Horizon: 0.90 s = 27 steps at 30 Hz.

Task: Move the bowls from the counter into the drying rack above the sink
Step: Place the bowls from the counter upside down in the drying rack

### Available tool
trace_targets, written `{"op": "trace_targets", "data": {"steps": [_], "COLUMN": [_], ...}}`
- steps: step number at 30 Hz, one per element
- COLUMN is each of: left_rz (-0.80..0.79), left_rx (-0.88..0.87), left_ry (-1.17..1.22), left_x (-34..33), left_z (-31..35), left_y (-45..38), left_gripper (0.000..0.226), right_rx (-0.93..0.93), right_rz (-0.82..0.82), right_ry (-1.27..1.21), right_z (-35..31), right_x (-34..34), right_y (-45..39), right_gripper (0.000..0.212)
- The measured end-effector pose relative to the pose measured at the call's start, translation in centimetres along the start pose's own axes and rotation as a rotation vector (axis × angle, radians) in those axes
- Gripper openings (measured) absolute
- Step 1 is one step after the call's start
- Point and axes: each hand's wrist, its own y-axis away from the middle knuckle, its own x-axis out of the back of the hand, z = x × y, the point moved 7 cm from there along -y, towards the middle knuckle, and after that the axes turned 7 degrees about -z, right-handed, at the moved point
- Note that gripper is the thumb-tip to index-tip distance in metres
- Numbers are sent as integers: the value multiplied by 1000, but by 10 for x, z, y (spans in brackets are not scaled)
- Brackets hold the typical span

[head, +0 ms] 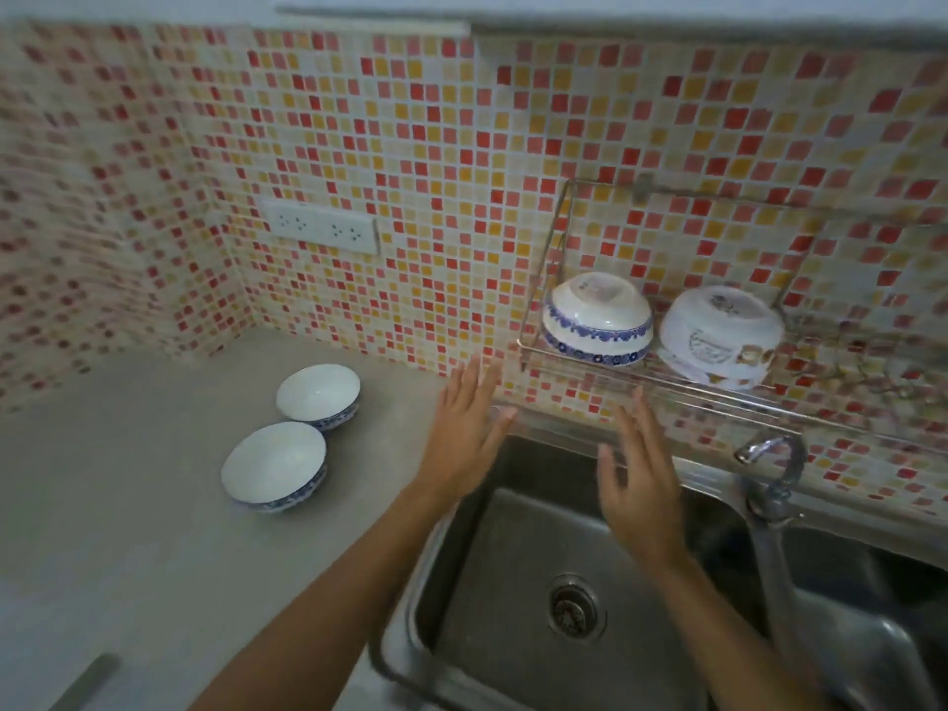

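Two white bowls with blue-patterned rims stand upright on the grey counter: a near bowl [274, 465] and a far bowl [318, 396] just behind it. The wire drying rack [574, 364] hangs on the tiled wall above the sink. In it lie two upturned bowls, a blue-banded bowl [596, 320] on the left and a white flowered bowl [721, 337] on the right. My left hand [464, 433] hovers flat over the sink's left rim, fingers spread, holding nothing. My right hand [636, 479] hovers over the basin below the rack, also empty and blurred.
A steel sink [518, 582] with a drain [572, 608] lies under my hands. A chrome tap [769, 484] rises at its right. A white socket strip [320, 228] sits on the mosaic wall. The grey counter [128, 505] stretches left.
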Motion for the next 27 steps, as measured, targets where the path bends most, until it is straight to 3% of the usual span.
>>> {"op": "trace_targets", "data": {"steps": [3, 6, 10, 12, 16, 20, 23, 27], "left_rz": [40, 95, 98, 106, 64, -37, -69, -54], "left_rx": [291, 560, 754, 800, 923, 966, 1003, 1053], "left_ry": [51, 98, 143, 198, 344, 482, 638, 776], "left_x": [25, 57, 88, 94, 90, 74, 64, 53], "left_z": [-96, -196, -284, -314, -359, -381, -386, -398], "left_y": [42, 79, 116, 126, 134, 133, 135, 134], "left_gripper": [63, 65, 63, 63, 62, 47, 55, 59], "right_rx": [16, -105, -265, -371, -576, -650, -693, -745], "right_rz": [-165, -430, -805, -909, -924, -832, -854, -835], "right_ry": [-200, -325, -373, -399, -442, -427, -442, -502], "right_z": [-45, -92, -157, -182, -208, -214, -214, -209], "right_x": [-80, -163, -251, -283, -336, -363, -373, -371], "right_y": [31, 40, 30, 20, 6, 1, 4, 7], "right_gripper": [49, 54, 72, 81, 88, 68, 55, 52]}}
